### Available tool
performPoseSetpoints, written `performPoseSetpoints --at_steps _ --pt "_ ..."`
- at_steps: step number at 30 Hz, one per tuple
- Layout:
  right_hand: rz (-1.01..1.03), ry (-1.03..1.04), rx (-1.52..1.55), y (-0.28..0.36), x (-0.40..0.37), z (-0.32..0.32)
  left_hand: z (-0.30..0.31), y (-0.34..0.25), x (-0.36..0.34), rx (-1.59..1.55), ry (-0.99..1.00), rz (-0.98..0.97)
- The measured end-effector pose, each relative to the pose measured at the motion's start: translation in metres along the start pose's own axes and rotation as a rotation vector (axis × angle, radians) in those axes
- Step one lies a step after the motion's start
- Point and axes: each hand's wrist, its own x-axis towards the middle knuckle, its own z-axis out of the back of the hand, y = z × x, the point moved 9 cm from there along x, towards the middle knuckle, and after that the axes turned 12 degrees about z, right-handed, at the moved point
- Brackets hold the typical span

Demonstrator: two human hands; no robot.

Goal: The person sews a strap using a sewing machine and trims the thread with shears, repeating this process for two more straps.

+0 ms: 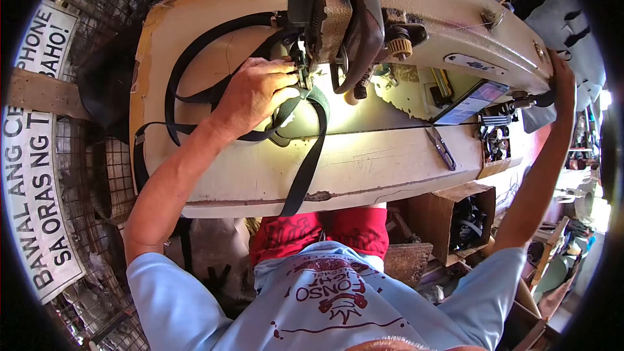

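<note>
A sewing machine (481, 19) stretches across the table, its lamp lighting the needle area. My left hand (255, 93) is closed at the presser foot (301, 68), fingers pinching a black webbing strap (311, 168). The strap loops over the bed on the left, and one end hangs past the table's front edge. My right hand (563, 78) reaches to the machine's far right end, wrapped at the dark handwheel (545, 99); its fingers are partly hidden there.
Thread snips (442, 149) lie on the table (370, 169) near a propped phone (469, 103) and a yellow cutter (442, 83). A small box of bobbins (497, 143) sits at the right edge. Below is a cardboard box (443, 218); wire mesh with a sign (42, 156) stands left.
</note>
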Motion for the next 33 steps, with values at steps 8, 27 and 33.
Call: performPoseSetpoints --at_steps 8,27,33 --pt "-0.482 -0.541 0.182 0.009 -0.125 0.001 0.008 -0.009 0.006 0.079 0.011 -0.203" --pt "-0.646 -0.697 0.395 0.02 -0.048 0.048 0.003 0.001 0.001 0.05 -0.035 -0.035" --pt "-0.448 -0.325 0.277 -0.092 0.033 -0.009 -0.001 -0.005 -0.006 0.134 -0.075 0.05"
